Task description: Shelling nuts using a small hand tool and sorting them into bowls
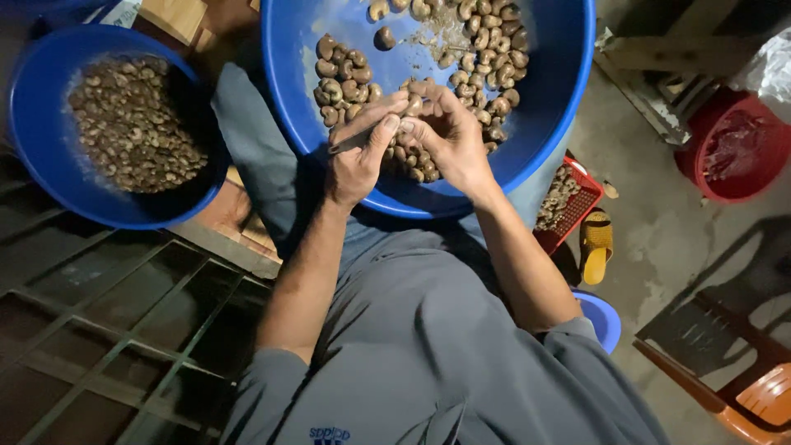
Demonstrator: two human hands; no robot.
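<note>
Large blue basin (560,107), upper centre: brown cashew nuts. Left hand (356,156), fingers closed around a small knife (350,142). Right hand (449,136), fingers pinching one cashew nut (412,105), touching the left thumb. Second blue basin (37,148), upper left: shell pieces.

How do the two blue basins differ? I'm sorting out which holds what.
The basin on the lap looks larger than the side basin. The lap basin holds big curved brown nuts with bare blue bottom showing; the side basin holds smaller, paler pieces heaped over most of its bottom. Both hands, left hand and right hand, work over the lap basin; none is at the side basin. Both are round, blue and plastic-looking.
</note>
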